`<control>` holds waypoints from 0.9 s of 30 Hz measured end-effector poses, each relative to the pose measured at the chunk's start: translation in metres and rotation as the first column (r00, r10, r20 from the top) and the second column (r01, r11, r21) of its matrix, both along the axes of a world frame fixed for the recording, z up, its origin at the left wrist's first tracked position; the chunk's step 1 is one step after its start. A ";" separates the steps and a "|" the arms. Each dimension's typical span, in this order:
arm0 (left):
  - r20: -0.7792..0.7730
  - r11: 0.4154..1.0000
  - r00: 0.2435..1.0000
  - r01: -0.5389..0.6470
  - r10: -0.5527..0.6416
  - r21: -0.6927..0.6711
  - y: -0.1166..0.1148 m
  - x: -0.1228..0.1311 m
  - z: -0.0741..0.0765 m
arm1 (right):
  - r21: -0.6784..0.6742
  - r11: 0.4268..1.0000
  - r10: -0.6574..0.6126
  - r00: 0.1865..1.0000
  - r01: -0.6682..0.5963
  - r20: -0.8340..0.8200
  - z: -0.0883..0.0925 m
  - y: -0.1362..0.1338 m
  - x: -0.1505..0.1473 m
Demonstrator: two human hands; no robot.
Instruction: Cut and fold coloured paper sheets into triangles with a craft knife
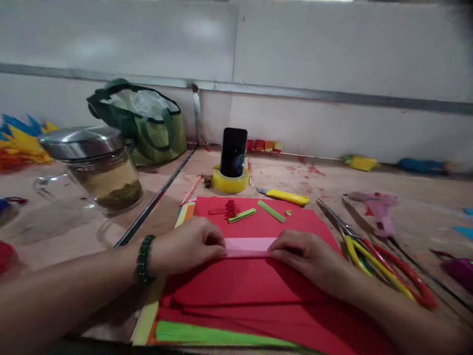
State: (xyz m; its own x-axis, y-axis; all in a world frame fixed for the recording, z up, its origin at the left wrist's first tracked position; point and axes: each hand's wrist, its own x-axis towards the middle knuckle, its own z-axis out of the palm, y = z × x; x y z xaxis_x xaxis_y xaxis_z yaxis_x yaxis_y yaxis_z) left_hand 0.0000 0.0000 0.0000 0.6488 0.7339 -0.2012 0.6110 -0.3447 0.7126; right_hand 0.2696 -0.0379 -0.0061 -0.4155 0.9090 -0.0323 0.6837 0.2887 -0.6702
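A folded strip of pink paper [247, 247] stretches sideways above a stack of coloured sheets topped with red paper [236, 283]. My left hand [188, 244], with a dark green bead bracelet at the wrist, pinches the strip's left end. The other end is pinched between thumb and fingers of my right hand [306, 254]. Just beyond the strip, a green paper strip [271, 211], a folded green piece [242, 215] and small red paper pieces [229, 209] lie on the red sheet.
Scissors [373, 256] and a pink glue gun [382, 209] lie right of the stack. Behind it are a yellow utility knife [286, 196] and a phone [233, 153] propped in a tape roll [231, 181]. A lidded glass mug [107, 182] and green bag [162, 133] stand left.
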 end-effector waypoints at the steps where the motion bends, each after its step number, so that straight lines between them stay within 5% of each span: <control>1: -0.010 1.000 1.000 -0.008 0.008 -0.001 0.001 0.000 0.002 | -0.003 1.000 -0.025 1.000 0.025 0.004 -0.002 0.001 0.001; 12: -0.043 1.000 0.999 -0.022 0.022 -0.004 0.006 0.001 0.002 | -0.058 0.984 -0.164 0.982 0.169 0.095 -0.008 0.005 0.005; 27: -0.086 0.998 0.996 -0.020 0.026 0.066 0.004 0.002 0.005 | -0.011 0.985 -0.167 0.972 0.172 0.166 -0.005 0.003 0.003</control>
State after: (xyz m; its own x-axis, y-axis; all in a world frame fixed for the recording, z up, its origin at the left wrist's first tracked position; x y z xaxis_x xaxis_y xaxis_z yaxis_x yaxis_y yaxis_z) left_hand 0.0018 0.0039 0.0051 0.6139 0.7617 -0.2075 0.6780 -0.3741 0.6328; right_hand 0.2721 -0.0346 -0.0115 -0.2426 0.9638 -0.1109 0.8224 0.1437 -0.5505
